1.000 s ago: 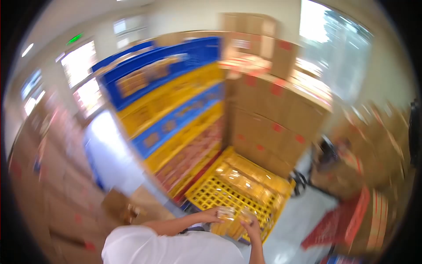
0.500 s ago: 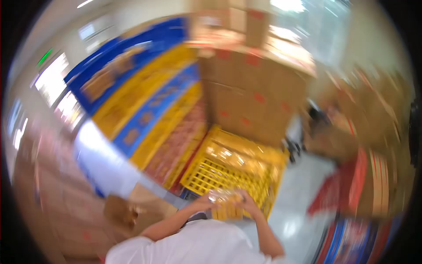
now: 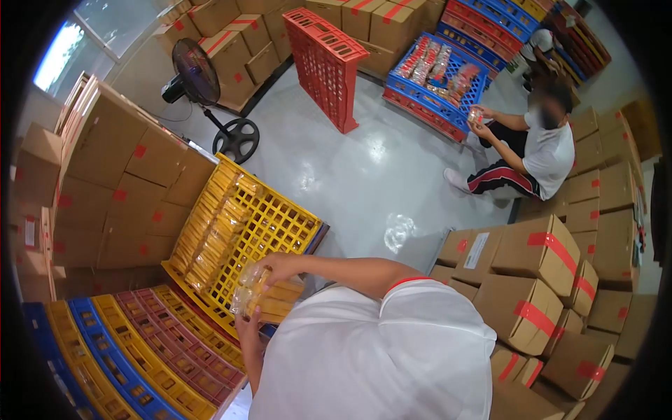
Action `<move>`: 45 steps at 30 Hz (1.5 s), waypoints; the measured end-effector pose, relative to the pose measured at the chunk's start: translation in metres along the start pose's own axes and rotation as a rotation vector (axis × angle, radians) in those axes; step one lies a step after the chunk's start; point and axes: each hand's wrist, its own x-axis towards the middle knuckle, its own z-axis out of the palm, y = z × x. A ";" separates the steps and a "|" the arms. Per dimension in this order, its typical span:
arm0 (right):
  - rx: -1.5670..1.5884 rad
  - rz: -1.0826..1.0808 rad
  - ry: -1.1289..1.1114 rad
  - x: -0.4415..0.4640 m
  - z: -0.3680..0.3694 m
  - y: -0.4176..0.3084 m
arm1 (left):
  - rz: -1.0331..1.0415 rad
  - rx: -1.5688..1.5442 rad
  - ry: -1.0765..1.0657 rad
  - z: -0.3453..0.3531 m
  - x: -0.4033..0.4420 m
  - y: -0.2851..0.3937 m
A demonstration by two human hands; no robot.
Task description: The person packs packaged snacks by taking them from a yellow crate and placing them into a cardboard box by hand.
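Between my two hands is a clear plastic-wrapped pack of yellowish pieces; its exact contents are hard to make out. My right hand grips it from the upper side, fingers closed. My left hand closes on its lower edge, partly hidden by the pack. The pack is over the near corner of a yellow plastic crate with a grid floor. Similar wrapped packs lie in rows along the crate's left side, while bare grid shows on its right.
Stacked crates stand lower left, with cartons behind. A fan and an upright red crate stand on the floor. Taped cartons rise at right. A seated person handles a small pack beside a blue crate.
My view has swung to the right, bringing the fan, red crate and seated person into sight. The earlier frame is blurred; both hands hold a wrapped pack there too.
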 end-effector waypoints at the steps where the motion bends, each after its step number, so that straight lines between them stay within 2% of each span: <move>1: 0.005 -0.002 0.014 -0.004 -0.004 0.004 | 0.002 0.011 -0.010 0.004 0.003 0.005; 4: 0.002 0.020 0.103 -0.017 -0.015 0.008 | -0.029 0.120 -0.040 0.020 0.007 0.013; 7: 0.044 0.089 0.117 -0.025 -0.024 0.004 | 0.081 0.172 -0.117 0.028 0.011 0.016; 10: 0.048 0.052 0.134 -0.019 -0.021 0.015 | 0.028 0.223 -0.086 0.025 0.020 0.010; 12: -0.054 -0.068 0.169 -0.010 -0.017 0.021 | 0.038 0.187 -0.109 0.021 0.022 0.007; 18: -0.004 0.077 0.034 0.001 -0.010 0.008 | 0.001 0.120 -0.018 0.019 0.007 0.009; 31: 0.008 -0.026 -0.013 0.015 0.013 0.008 | 0.045 0.029 0.000 -0.002 0.001 -0.020; 37: 0.043 0.083 -0.053 0.000 0.014 -0.001 | 0.033 0.165 0.036 -0.002 -0.011 -0.021; 39: -0.103 0.062 -0.015 -0.002 0.016 -0.001 | 0.031 0.212 0.041 -0.005 -0.011 -0.027; 42: -0.243 -0.020 -0.028 0.010 0.026 0.022 | 0.040 0.110 0.072 -0.007 -0.011 -0.044; 44: -0.068 0.156 -0.118 0.007 0.030 0.020 | 0.126 0.197 0.125 -0.011 -0.014 -0.058; 45: -0.094 0.114 -0.134 0.012 0.033 0.030 | 0.097 0.257 0.142 -0.010 -0.024 -0.050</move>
